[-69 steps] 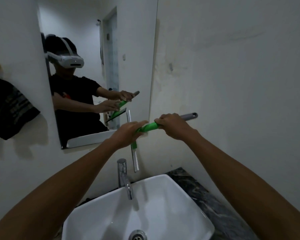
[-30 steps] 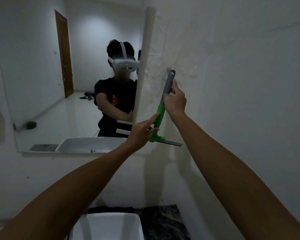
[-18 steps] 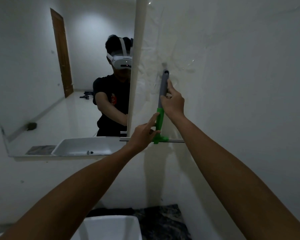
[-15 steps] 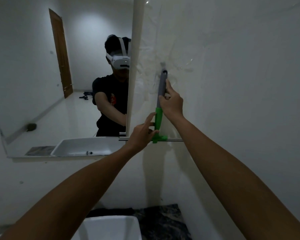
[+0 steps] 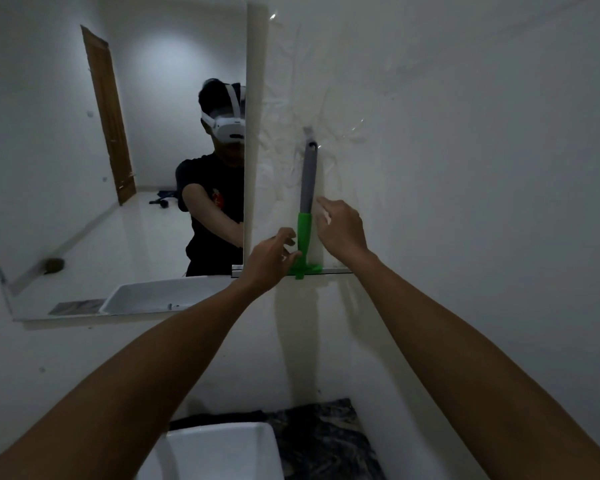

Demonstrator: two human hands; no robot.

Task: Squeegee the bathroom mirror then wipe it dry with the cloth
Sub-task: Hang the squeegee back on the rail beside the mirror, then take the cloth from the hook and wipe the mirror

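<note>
The squeegee (image 5: 307, 188) hangs upright on the white wall just right of the mirror (image 5: 118, 168), grey handle up, green neck and blade at the bottom. Its top loop sits on a small wall hook (image 5: 308, 131). My right hand (image 5: 342, 232) hovers just right of the handle with loosely curled fingers, holding nothing. My left hand (image 5: 269, 259) is at the green neck, its fingertips touching it from the left without gripping. No cloth is in view.
A white sink (image 5: 222, 452) sits below, with a dark marbled counter (image 5: 326, 441) to its right. The mirror reflects a person, a wooden door and the room behind. Bare white wall fills the right side.
My right hand has let go of the grey handle and drawn back slightly. The squeegee stays hanging on the wall. My left hand remains at the green neck.
</note>
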